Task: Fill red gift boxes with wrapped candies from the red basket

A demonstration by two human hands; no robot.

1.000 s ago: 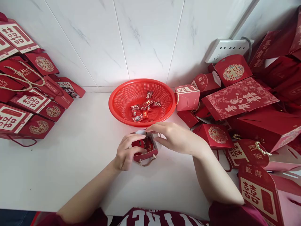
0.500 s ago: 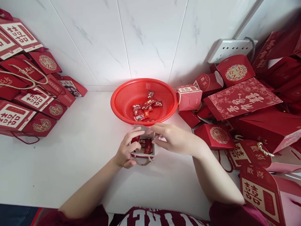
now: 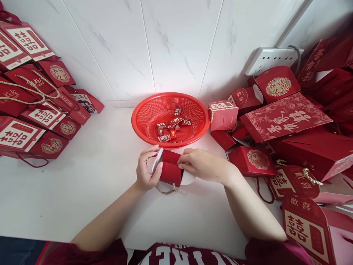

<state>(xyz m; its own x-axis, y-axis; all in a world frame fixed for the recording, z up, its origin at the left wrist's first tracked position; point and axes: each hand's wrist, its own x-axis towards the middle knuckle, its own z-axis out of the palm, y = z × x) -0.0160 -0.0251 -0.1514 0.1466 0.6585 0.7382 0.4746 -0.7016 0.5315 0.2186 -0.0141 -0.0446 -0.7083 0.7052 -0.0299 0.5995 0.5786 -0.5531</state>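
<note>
A small red gift box point(image 3: 170, 173) with a twisted cord handle point(image 3: 167, 192) lies on the white table in front of me. Its red top panels are folded inward over the opening, so the inside is hidden. My left hand point(image 3: 147, 170) holds the left side, thumb and fingers around a raised end flap with a pale inner face. At the right end, my right hand point(image 3: 205, 163) has its fingers closed on the edge of a red panel, above a pale flap sticking out. Just behind the box, a red plastic basket point(image 3: 139, 123) contains several wrapped candies point(image 3: 173, 127).
Red gift boxes point(image 3: 20, 134) are stacked at the left. More boxes and bags point(image 3: 257, 158) crowd the right side, close to my right forearm. A white power strip point(image 3: 273, 59) rests against the tiled wall point(image 3: 176, 44) behind.
The box stood open with red-wrapped candies showing inside; now its red panels cover them. My left hand has shifted from the opening to the left end flap.
</note>
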